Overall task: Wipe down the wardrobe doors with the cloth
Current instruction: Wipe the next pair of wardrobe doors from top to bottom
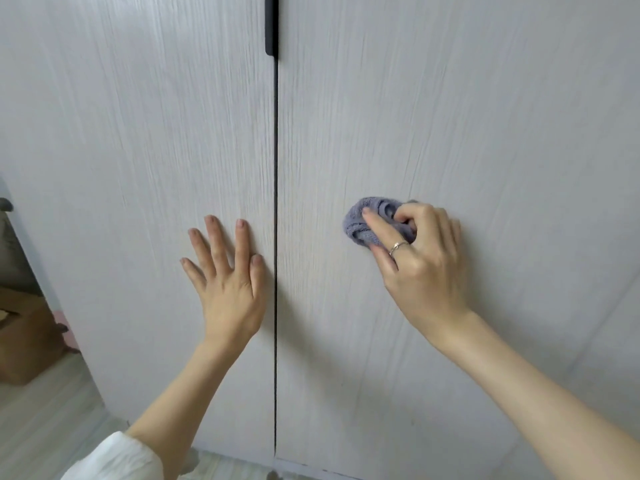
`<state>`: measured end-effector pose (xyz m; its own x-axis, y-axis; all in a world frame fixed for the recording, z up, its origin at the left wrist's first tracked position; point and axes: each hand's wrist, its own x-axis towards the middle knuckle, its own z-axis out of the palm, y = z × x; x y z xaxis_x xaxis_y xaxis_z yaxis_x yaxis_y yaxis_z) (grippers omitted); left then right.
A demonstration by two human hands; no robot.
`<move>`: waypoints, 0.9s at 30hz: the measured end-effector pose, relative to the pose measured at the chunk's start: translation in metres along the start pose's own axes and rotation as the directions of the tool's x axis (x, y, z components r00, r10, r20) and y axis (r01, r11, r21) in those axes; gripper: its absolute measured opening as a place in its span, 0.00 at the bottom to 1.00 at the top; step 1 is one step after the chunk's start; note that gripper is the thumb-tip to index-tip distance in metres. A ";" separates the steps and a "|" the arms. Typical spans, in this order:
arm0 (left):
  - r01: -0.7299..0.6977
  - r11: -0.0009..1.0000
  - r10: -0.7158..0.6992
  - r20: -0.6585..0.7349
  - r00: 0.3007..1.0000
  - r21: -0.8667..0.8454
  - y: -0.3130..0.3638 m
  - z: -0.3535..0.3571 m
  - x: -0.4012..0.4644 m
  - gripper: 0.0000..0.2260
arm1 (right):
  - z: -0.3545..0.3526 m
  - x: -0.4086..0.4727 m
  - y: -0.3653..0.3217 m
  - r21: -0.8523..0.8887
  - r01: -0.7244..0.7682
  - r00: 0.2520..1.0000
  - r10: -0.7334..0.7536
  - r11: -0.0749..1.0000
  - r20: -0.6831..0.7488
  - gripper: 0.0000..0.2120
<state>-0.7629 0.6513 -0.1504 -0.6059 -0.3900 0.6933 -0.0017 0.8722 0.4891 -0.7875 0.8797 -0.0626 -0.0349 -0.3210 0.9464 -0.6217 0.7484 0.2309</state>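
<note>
— Wiping the right door (450,116), then? Where is the cloth (360,221)?

— Bunched up in the right hand (419,258), fingers and thumb curled round it, pressed against the right door a little right of the gap (276,202) between the two doors. A ring (397,247) sits on one finger.

— And the left hand (227,271)?

— Flat on the left door (138,133), fingers straight and spread, holding nothing. Its thumb lies just beside the gap.

— What could go wrong from here?

— A few things, as I judge it. The cloth is a small wad, so each stroke covers a narrow band; patches may be missed, mostly up by the dark handle (271,26) at the top and along the door edges. The bare palm on the left door may leave prints there, so that door wants wiping after the hand lifts.

— Could the doors move?

— Pressing hard near the gap might push a door in or rattle it; the left hand looks placed to steady against that. If a stroke runs over the edge, the cloth could snag in the gap or slip out of the fingers.

— Anything else about?

— Wood floor (45,410) at lower left with brownish things I cannot make out, and a white sleeve (117,459) on the left arm.
</note>
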 end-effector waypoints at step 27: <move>0.111 0.988 -0.113 -0.005 0.994 -0.111 0.017 0.006 -0.011 0.25 | -0.026 -0.063 0.048 0.014 0.236 0.966 -0.236 0.972 0.107 0.11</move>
<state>-0.7609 0.6725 -0.1527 -0.5983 -0.4870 0.6363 0.0195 0.7850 0.6192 -0.7948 0.9512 -0.1056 0.0293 -0.5484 0.8357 -0.6236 0.6433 0.4441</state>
